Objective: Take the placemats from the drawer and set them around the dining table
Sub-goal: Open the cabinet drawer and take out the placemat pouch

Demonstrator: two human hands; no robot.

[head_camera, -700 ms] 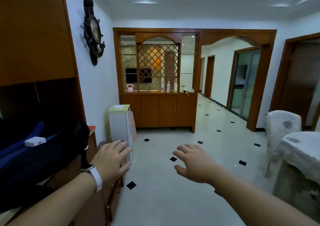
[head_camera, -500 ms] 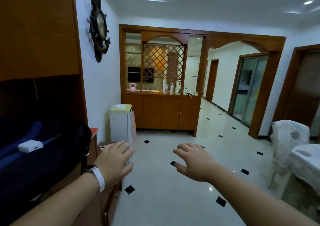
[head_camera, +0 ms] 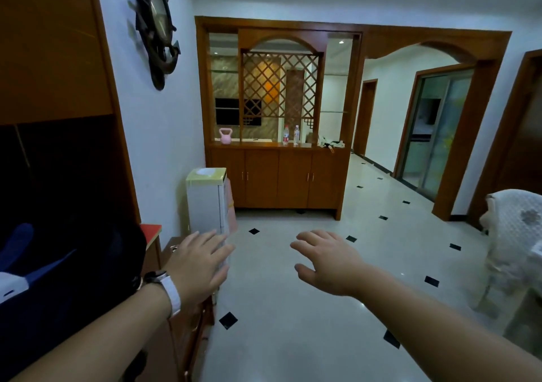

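Note:
My left hand (head_camera: pixel 199 264) reaches forward with straight spread fingers, a white watch on its wrist, and holds nothing. It hovers above a low wooden drawer cabinet (head_camera: pixel 190 323) at the lower left, whose fronts look closed. My right hand (head_camera: pixel 328 264) is stretched out over the floor, fingers relaxed and empty. No placemats are in view. At the far right edge a chair under a white lace cover (head_camera: pixel 513 235) shows, with a sliver of the covered dining table (head_camera: pixel 528 308) beside it.
A tall wooden cupboard (head_camera: pixel 52 59) fills the left, with dark bags (head_camera: pixel 67 279) in its open niche. A white appliance (head_camera: pixel 205 202) stands by the wall. A wooden divider cabinet (head_camera: pixel 278 176) closes the far end. Tiled floor (head_camera: pixel 293 337) stretches between cupboard and table.
The view has turned left and tilted up, so the dining table has slid almost out of the right edge. Both hands stay outstretched and empty.

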